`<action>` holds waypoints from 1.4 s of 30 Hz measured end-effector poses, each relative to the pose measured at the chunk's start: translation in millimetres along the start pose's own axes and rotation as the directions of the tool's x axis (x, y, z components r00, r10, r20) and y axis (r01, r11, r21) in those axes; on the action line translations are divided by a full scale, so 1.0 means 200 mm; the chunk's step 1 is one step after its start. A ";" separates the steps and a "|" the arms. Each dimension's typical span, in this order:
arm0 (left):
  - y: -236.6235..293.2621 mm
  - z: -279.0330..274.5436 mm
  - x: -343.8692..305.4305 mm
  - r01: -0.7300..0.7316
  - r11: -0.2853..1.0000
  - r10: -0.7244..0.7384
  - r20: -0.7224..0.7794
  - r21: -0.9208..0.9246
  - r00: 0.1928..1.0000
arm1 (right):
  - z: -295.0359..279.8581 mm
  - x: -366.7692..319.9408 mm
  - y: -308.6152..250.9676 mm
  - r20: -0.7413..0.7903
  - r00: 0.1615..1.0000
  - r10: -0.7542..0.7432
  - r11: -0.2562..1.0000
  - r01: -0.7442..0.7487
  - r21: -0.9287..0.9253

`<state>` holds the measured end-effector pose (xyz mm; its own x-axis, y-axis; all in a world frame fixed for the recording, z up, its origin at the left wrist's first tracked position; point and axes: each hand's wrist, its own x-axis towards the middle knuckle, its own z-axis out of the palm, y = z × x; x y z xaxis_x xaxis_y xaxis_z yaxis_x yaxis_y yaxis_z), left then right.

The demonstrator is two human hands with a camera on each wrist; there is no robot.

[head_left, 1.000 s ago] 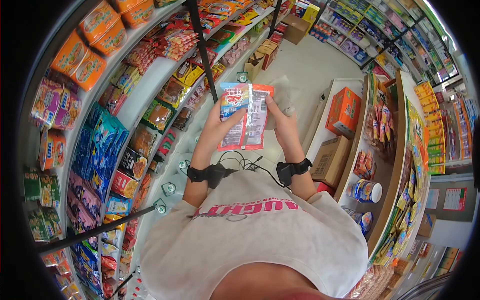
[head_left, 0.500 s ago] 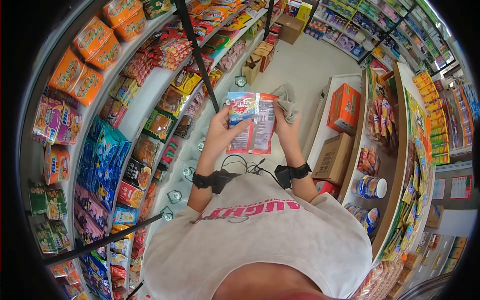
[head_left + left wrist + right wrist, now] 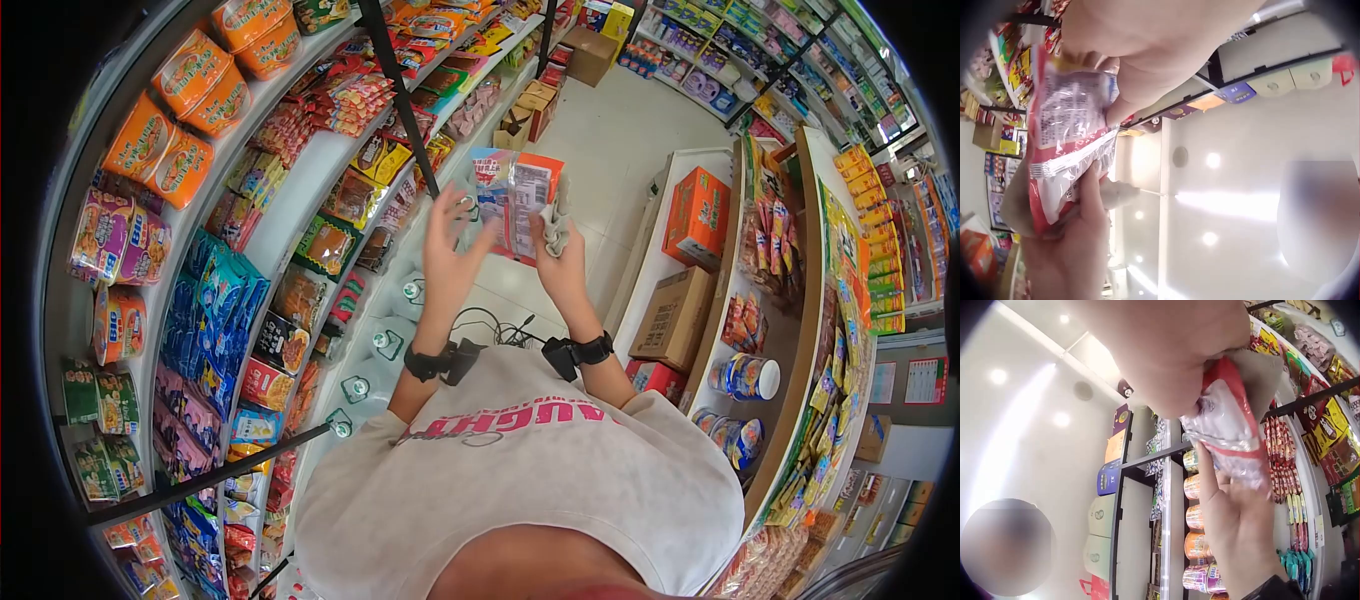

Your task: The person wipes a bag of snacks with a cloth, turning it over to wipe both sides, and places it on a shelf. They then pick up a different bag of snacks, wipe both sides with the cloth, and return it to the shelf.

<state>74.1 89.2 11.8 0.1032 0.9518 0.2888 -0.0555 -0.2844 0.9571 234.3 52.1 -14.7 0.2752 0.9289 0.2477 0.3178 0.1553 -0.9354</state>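
A shiny red and blue plastic food packet [image 3: 522, 200], its printed back facing up, is in front of the person's chest. The right hand [image 3: 562, 268] grips its near right side, thumb across the back. A crumpled grey cloth [image 3: 557, 228] is bunched in that same hand, along the packet's right edge. At the packet's left side, the left hand [image 3: 455, 245] has its fingers spread and blurred by motion. In the left wrist view the right thumb presses near the silver seam of the packet [image 3: 1069, 119]. The right wrist view shows the left palm [image 3: 1241, 528] close beside the packet.
Shelves [image 3: 290, 180] of bagged snacks and instant noodle tubs [image 3: 190, 75] curve along the left. Large clear bottles [image 3: 385, 340] stand low beside them. On the right, a low shelf holds an orange carton [image 3: 694, 218] and a brown box [image 3: 672, 318]. Tiled floor [image 3: 610, 150] runs ahead.
The left hand has let go of the packet's left side and spread its fingers. The packet has moved farther from the chest and tilted, held in the right hand with the cloth.
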 end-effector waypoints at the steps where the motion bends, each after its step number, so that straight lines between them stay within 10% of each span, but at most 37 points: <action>1: 0.03 0.04 -0.01 0.028 0.998 -0.026 0.038 -0.054 0.999 | 0.02 0.00 0.02 0.032 0.998 -0.060 0.998 0.059 0.027; 5: -0.08 0.05 -0.03 0.324 0.769 -0.255 0.199 -0.552 0.946 | 0.12 -0.02 -0.22 0.229 0.811 -0.538 0.777 0.582 -0.238; 8: -0.06 0.01 -0.02 0.327 0.802 -0.292 0.150 -0.500 0.945 | 0.12 0.00 -0.24 0.279 0.819 -0.502 0.768 0.570 -0.291; 11: -0.03 0.00 -0.03 0.298 0.880 -0.291 0.077 -0.370 0.954 | 0.16 0.05 -0.15 0.064 0.912 -0.406 0.888 0.410 -0.206; 13: -0.01 0.00 -0.03 0.319 0.875 -0.327 0.043 -0.365 0.944 | 0.14 0.10 -0.08 0.071 0.997 -0.037 0.994 0.029 0.105; 17: 0.08 -0.07 -0.02 0.408 0.780 -0.426 0.075 -0.474 0.902 | 0.02 0.09 -0.09 0.387 0.813 0.434 0.674 -0.579 0.459; 21: 0.10 -0.13 -0.01 0.424 0.833 -0.445 0.026 -0.356 0.895 | 0.05 0.02 -0.10 0.303 0.934 0.188 0.846 -0.311 0.433; 24: -0.06 -0.13 0.01 -0.054 0.992 0.081 -0.243 0.118 0.967 | 0.07 0.04 -0.03 0.176 0.977 0.124 0.908 -0.183 0.376; 29: 0.05 -0.06 -0.07 0.059 0.979 -0.059 0.006 -0.193 0.998 | 0.14 0.00 -0.11 0.178 0.977 0.117 0.948 -0.163 0.272; 32: 0.01 -0.07 -0.07 0.198 0.878 -0.196 0.050 -0.436 0.979 | 0.25 -0.07 -0.29 0.158 0.873 -0.461 0.853 0.486 -0.193; 35: 0.07 -0.14 -0.07 0.281 0.844 -0.274 0.081 -0.456 0.958 | 0.26 -0.04 -0.29 0.228 0.845 -0.484 0.825 0.527 -0.203; 38: 0.09 -0.18 -0.07 0.310 0.817 -0.342 0.025 -0.486 0.939 | 0.35 0.02 -0.14 0.073 0.972 -0.224 0.970 0.214 0.119; 42: 0.15 -0.23 -0.09 0.253 0.796 -0.363 -0.100 -0.549 0.927 | 0.26 0.06 -0.17 0.322 0.915 0.244 0.813 -0.374 0.446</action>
<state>24.9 68.3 34.1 0.0165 0.9965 -0.0820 -0.5637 0.0770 0.8224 179.8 75.8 6.6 0.0374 0.9958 -0.0832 -0.2487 -0.0714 -0.9659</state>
